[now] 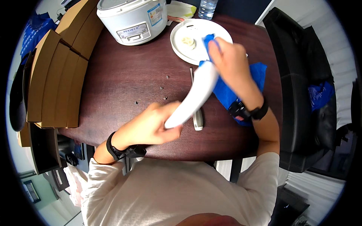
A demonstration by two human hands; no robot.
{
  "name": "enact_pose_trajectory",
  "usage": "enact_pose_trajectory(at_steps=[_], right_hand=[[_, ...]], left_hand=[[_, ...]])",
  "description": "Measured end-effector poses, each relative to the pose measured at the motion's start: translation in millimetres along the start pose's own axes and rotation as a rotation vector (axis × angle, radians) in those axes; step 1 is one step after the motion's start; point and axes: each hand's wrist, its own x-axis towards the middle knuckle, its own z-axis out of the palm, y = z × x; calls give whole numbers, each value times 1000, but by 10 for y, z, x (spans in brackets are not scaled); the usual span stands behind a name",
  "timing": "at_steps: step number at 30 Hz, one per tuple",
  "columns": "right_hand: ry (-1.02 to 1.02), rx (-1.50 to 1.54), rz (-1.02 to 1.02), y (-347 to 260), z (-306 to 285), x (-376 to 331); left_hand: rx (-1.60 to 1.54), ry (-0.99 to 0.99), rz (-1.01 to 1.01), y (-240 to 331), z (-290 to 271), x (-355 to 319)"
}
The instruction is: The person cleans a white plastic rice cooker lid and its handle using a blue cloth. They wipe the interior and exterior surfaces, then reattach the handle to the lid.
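A long, curved white plastic piece is held slantwise above the table, blurred by motion. My left hand grips its near end, fingers wrapped around it. At its far end my right hand is closed on a bunched blue cloth, which touches the piece. More blue cloth lies under my right forearm; I cannot tell whether it is the same one. Beneath the white piece rests a screwdriver, its handle toward me and its middle hidden. Several small screws lie left of it.
A white rice cooker stands at the far left beside stacked cardboard boxes. A round white lid with a small cream knob-like part lies at the back. Behind it are a folded cloth and a water bottle. A black sofa adjoins the right side.
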Motion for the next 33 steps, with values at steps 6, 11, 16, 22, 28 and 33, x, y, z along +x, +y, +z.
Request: enact_pose_trajectory(at_steps=[6, 11, 16, 22, 28, 33], right_hand=[[111, 365, 235, 103, -238, 79], [57, 268, 176, -240, -304, -43], [-13, 212, -177, -525, -214, -259], [-100, 123, -482, -774, 139, -508], [-18, -95, -545, -901, 202, -404], [70, -231, -425, -683, 190, -84]], left_hand=[[-554, 113, -67, 19, -45, -20], [-640, 284, -2, -159, -12, 98], [-1160, 322, -49, -190, 46, 133], [-1093, 502, -131, -131, 85, 243], [-1086, 423, -1, -202, 127, 281], [-1051, 442, -87, -93, 94, 242]])
